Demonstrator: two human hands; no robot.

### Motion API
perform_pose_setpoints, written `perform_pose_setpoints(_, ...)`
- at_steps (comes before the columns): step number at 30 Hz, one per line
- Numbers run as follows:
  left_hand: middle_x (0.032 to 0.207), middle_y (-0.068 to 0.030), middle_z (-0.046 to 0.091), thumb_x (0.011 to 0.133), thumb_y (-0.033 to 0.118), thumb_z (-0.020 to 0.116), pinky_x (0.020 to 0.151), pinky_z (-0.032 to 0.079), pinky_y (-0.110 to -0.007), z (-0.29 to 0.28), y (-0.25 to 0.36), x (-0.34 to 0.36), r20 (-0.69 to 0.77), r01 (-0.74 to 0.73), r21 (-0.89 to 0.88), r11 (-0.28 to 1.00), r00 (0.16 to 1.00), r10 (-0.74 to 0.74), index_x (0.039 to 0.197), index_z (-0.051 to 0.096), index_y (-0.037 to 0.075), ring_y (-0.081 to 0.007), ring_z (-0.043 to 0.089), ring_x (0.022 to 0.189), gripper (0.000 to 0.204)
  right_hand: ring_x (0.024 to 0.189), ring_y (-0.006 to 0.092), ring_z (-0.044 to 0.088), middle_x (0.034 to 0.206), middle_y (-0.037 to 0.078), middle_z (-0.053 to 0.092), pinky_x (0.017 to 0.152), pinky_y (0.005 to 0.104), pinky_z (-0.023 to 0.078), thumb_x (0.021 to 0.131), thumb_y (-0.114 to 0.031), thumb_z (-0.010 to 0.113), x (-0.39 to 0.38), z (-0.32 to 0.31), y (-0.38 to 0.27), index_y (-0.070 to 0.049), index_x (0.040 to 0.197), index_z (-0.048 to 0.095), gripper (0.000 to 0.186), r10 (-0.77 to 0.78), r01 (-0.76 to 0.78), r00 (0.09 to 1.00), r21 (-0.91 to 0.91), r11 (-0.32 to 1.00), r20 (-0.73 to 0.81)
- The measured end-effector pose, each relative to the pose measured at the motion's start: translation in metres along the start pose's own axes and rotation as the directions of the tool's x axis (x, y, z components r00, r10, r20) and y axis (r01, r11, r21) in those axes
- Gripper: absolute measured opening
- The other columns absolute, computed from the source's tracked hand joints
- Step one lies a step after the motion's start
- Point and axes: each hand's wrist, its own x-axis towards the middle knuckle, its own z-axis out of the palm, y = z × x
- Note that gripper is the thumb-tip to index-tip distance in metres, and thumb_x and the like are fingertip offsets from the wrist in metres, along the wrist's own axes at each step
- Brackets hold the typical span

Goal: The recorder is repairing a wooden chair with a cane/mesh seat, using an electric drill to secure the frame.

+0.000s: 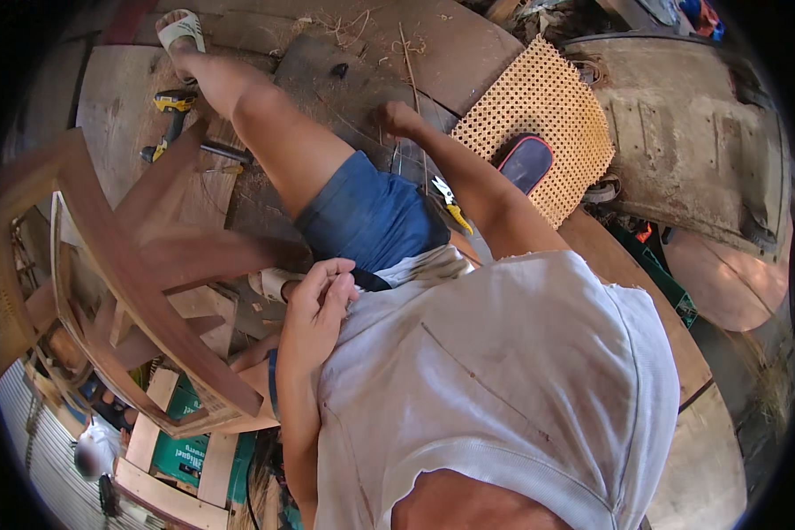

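Note:
My left hand (320, 300) rests at my waist beside the blue shorts (371, 216), its fingers loosely bent and somewhat apart, with nothing visible in them. Farther out, my right hand (397, 119) is low over the brown board floor, its fingers curled closed. What it holds, if anything, is too small to make out. A long thin strand (408, 66) runs just beside it. Yellow-handled snips (450, 205) lie by my right forearm. To the left stands a curved wooden furniture frame (150, 274), with its legs crossing toward my lap.
A woven cane sheet (539, 97) lies at the right, with a dark red-edged pad-like object (526, 165) on it. A yellow-and-black power drill (175, 103) lies at the far left. Green crates (181, 433) are at lower left. Loose fibres (349, 31) litter the far floor.

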Motion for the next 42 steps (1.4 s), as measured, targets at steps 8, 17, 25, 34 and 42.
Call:
perform_pose_setpoints(8,0.084,-0.0035,0.065,0.103,0.021,0.055,0.062,0.045,-0.022,-0.005,-0.011,-0.002,-0.039,0.068,-0.059,0.996,0.997,-0.071,0.119,0.063,-0.001,-0.0059,0.053,0.069,0.029,0.084,0.0406,0.07,0.086,0.021,0.071,0.078,0.0492,0.054,0.09,-0.035,0.059,0.0,-0.011,-0.001,-0.003,0.096,0.072,0.035,-0.03,0.022,0.997,-0.103,0.994,-0.073)
perform_pose_setpoints(17,0.087,-0.0028,0.064,0.103,0.019,0.055,0.064,0.043,-0.021,-0.014,-0.003,-0.012,-0.017,0.145,-0.081,0.986,0.989,-0.147,0.123,0.061,0.0,-0.0062,0.049,0.07,0.028,0.093,0.0413,0.068,0.099,0.02,0.071,0.082,0.0479,0.054,0.087,-0.027,0.062,-0.04,-0.05,0.012,-0.008,0.099,0.073,0.025,0.006,-0.023,0.882,-0.031,0.999,-0.471)
perform_pose_setpoints(25,0.088,-0.0028,0.063,0.102,0.015,0.054,0.066,0.04,-0.02,-0.028,0.016,-0.039,-0.029,0.078,-0.124,0.989,0.996,-0.082,0.125,0.058,-0.003,-0.0053,0.048,0.073,0.029,0.077,0.0398,0.068,0.082,0.024,0.068,0.07,0.0449,0.053,0.085,-0.019,0.059,-0.167,-0.036,0.045,-0.001,0.092,0.07,0.022,0.347,-0.268,0.871,0.256,0.929,-0.348)
perform_pose_setpoints(34,0.09,-0.003,0.062,0.099,0.016,0.057,0.071,0.041,-0.019,-0.069,0.024,-0.086,-0.186,-0.053,-0.192,0.98,0.982,0.017,0.126,0.056,-0.006,-0.0052,0.048,0.075,0.035,0.084,0.0435,0.069,0.086,0.025,0.069,0.072,0.0497,0.054,0.089,-0.022,0.057,-0.253,0.071,0.045,-0.001,0.087,0.069,0.024,0.518,-0.528,0.83,0.006,0.849,-0.207)
perform_pose_setpoints(42,0.087,-0.0005,0.057,0.103,0.013,0.05,0.066,0.037,-0.017,-0.096,0.022,-0.105,-0.308,-0.084,-0.019,0.996,0.948,0.074,0.126,0.057,-0.003,-0.0045,0.046,0.075,0.029,0.091,0.0387,0.07,0.095,0.02,0.073,0.079,0.0455,0.055,0.088,-0.023,0.062,-0.238,0.056,0.027,-0.008,0.103,0.072,0.023,0.44,-0.442,0.894,0.004,0.897,-0.085)
